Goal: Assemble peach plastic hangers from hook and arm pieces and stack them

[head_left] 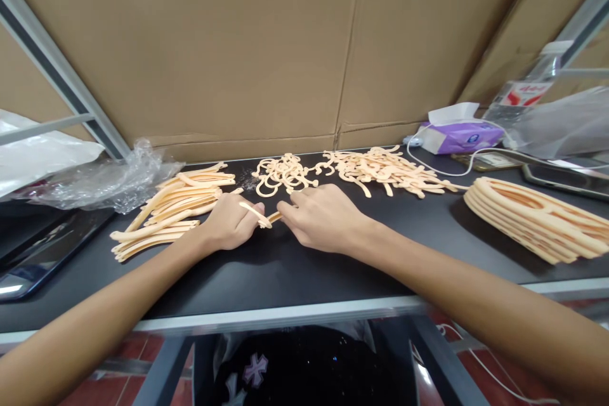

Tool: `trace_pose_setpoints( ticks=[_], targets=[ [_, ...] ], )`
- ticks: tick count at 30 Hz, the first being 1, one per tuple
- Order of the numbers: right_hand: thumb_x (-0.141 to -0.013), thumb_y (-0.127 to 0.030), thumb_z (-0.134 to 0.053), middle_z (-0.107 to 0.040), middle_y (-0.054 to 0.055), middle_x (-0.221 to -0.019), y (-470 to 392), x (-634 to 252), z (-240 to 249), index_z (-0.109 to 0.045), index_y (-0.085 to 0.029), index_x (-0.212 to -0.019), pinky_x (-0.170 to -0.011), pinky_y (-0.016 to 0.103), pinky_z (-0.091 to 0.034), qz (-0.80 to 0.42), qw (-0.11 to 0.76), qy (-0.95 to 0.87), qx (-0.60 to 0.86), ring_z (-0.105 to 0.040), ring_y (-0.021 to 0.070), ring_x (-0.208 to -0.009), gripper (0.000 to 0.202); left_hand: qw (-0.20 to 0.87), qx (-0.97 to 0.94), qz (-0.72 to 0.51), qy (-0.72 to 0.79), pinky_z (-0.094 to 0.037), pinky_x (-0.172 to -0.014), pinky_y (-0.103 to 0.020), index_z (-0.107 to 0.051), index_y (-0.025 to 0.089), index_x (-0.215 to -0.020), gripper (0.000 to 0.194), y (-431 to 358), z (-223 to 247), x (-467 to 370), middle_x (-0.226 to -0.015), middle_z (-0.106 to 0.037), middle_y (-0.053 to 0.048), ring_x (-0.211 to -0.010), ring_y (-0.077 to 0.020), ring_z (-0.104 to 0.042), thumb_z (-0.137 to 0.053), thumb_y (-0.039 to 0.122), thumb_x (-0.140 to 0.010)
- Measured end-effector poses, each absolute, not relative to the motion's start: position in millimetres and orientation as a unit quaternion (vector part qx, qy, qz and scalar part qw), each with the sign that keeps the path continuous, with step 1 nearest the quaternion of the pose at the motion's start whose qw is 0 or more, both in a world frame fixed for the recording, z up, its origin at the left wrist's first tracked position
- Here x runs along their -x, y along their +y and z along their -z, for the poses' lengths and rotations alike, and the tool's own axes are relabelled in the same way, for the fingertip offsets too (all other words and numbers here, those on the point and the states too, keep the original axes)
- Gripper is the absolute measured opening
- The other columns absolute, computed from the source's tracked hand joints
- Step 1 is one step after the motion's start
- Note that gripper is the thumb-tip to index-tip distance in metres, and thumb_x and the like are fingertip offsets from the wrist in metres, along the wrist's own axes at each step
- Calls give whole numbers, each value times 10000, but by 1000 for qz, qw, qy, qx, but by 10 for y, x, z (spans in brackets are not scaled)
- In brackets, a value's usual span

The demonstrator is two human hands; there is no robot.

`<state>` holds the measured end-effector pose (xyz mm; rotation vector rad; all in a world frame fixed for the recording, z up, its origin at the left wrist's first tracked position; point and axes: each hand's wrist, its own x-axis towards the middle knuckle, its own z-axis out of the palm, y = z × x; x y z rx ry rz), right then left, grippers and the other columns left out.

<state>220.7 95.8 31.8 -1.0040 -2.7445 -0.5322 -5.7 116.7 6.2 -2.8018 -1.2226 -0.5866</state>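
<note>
My left hand (234,222) is closed on a slim peach plastic piece (257,213) that looks like a clothes-hanger arm. My right hand (324,218) pinches the piece's other side, and the two hands nearly meet over the black table (280,276). Fingers hide most of the joint, so I cannot tell whether it is one part or two. Left of my left hand lies a pile of long curved peach arms (176,203). Behind my hands sits a small heap of hook-shaped pieces (285,172). Further right is a bigger heap of curved peach strips (380,168).
At the right stands a stack of peach hanger-like frames (533,222). Behind it are a purple tissue pack (461,136), a white cable (471,165), phones (568,176) and a bottle (528,89). Clear plastic wrap (114,177) and a dark tablet-like device (52,254) lie left. Cardboard (247,44) backs the table.
</note>
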Motion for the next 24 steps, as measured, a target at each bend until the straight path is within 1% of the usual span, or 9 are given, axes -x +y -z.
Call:
trace_pose_setpoints(
  ticks=[5,11,16,19,24],
  targets=[
    [-960,-207,-427,-705,126,-900,941,-2211,-346,-654,-147,-957,-549,321,-171,190,91,-920,331,-637,214,-780,235,30,903,168,-394,-278,-516,-287,-441,180,-519,500,1155,-77,40,-458,-517,-36,-438,-126,-436,-267,293,-975],
    [-958,-185,-414,-706,133,-909,937,-2212,-338,-662,-147,-962,-559,319,-195,201,90,-921,321,-626,217,-781,251,53,903,160,-395,-237,-506,-297,-482,178,-511,518,1134,-97,1,-440,-508,-34,-419,-134,-432,-270,294,-969],
    [-980,-249,-424,-707,122,-889,951,-2217,-315,-668,-151,-952,-553,317,-162,180,99,-924,322,-616,193,-752,264,85,895,159,-407,-240,-514,-298,-423,182,-481,480,1139,-79,20,-429,-472,-31,-416,-132,-401,-289,269,-933],
    [-979,-274,-438,-705,101,-880,969,-2218,-299,-675,-165,-949,-548,317,-142,160,104,-923,335,-613,176,-725,263,104,888,170,-415,-241,-517,-295,-436,178,-483,478,1140,-58,30,-437,-488,-36,-423,-131,-417,-282,255,-928],
    [-976,-277,-450,-703,67,-878,985,-2216,-283,-684,-179,-946,-555,315,-144,126,108,-921,352,-589,148,-698,255,152,883,185,-404,-200,-500,-302,-468,175,-487,474,1147,-33,29,-445,-522,-45,-412,-135,-402,-283,239,-919]
  ],
)
